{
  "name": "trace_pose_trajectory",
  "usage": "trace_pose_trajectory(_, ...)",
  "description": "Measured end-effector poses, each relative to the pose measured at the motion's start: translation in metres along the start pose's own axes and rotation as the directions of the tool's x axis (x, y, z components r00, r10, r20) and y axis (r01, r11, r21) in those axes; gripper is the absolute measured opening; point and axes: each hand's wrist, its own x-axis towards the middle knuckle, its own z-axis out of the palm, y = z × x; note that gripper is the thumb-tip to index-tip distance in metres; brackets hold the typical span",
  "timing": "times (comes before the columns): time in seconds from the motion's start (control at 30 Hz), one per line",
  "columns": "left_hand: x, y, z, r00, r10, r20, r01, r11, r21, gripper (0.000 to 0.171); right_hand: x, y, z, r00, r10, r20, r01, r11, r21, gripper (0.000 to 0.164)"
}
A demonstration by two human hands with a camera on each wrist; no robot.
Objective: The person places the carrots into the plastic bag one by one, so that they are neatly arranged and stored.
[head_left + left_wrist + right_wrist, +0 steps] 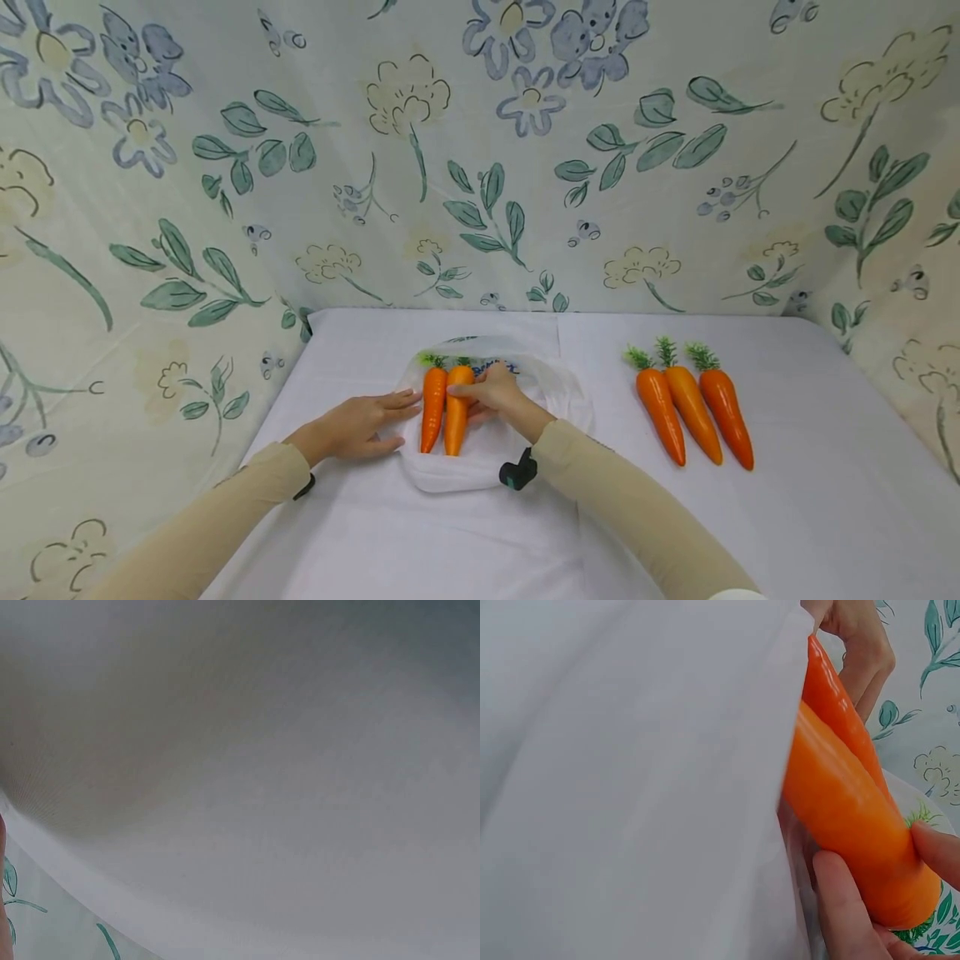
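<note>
My right hand (501, 395) grips a lighter orange carrot (455, 421) near its leafy top. In the right wrist view, thumb and fingers (838, 900) close round the thick end of that carrot. A redder carrot (432, 408) lies alongside it on the left, its green leaves pointing to the back. Both lie at a white plastic bag (450, 477) with blue print, and in the right wrist view white material hides their narrow ends. My left hand (363, 425), palm down with fingers extended, rests at the bag's left edge. Pale cloth fills most of the left wrist view.
Three more carrots (693, 415) with leafy green tops lie side by side on the right of the white-covered table (795, 533). A floral curtain (525, 217) stands behind the table and along its sides.
</note>
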Motion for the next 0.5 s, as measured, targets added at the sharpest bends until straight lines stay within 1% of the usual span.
trace_pose_trajectory(0.1, 0.0001, -0.0001, -0.0001, 1.000, 0.001, 0.001, -0.001, 1.000, 0.004, 0.057, -0.0001, 0.0004, 0.0001, 1.000, -0.006, 0.006, 0.006, 1.000, -0.005, 0.035)
trace_pose_trajectory(0.27, 0.0001, -0.0005, -0.0001, 1.000, 0.023, -0.019, -0.023, 1.000, -0.001, 0.057, 0.0006, 0.0016, 0.0002, 1.000, -0.005, 0.018, 0.005, 1.000, 0.000, 0.034)
trace_pose_trajectory(0.37, 0.0004, -0.0009, 0.0004, 1.000, 0.019, -0.017, -0.020, 1.000, -0.004, 0.057, 0.0011, 0.0023, 0.0001, 1.000, -0.003, 0.019, 0.003, 1.000, 0.011, 0.036)
trace_pose_trajectory(0.5, 0.0006, -0.0011, 0.0011, 1.000, 0.012, -0.010, -0.012, 1.000, 0.004, 0.058, 0.0030, 0.0048, 0.0000, 1.000, -0.009, 0.007, 0.009, 1.000, -0.003, 0.037)
